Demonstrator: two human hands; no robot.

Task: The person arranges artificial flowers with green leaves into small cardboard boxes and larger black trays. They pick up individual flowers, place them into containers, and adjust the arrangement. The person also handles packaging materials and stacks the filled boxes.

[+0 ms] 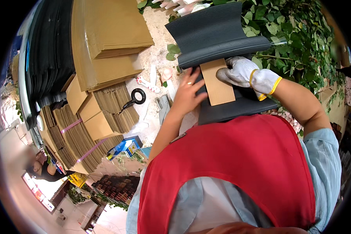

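A flat tan cardboard piece (217,90) lies on black corrugated sheets (234,109) in front of my body. My right hand (241,73), in a white glove with a yellow cuff, grips its right side, one fingertip pressed on its face; some of the other fingers are hidden. My bare left hand (188,93), with a ring on one finger, is at the card's left edge. Its fingers are spread and slightly blurred. Just beyond both hands rises a curved stack of black corrugated sheets (218,35).
Left of the hands are a black tape roll or ring (137,96), a grey metal tool (163,107) and a blue box (128,146). Piled cardboard (113,27) and bundled cardboard pieces (117,97) stand farther left. Leafy stems (296,43) crowd the right. A person (46,167) is at lower left.
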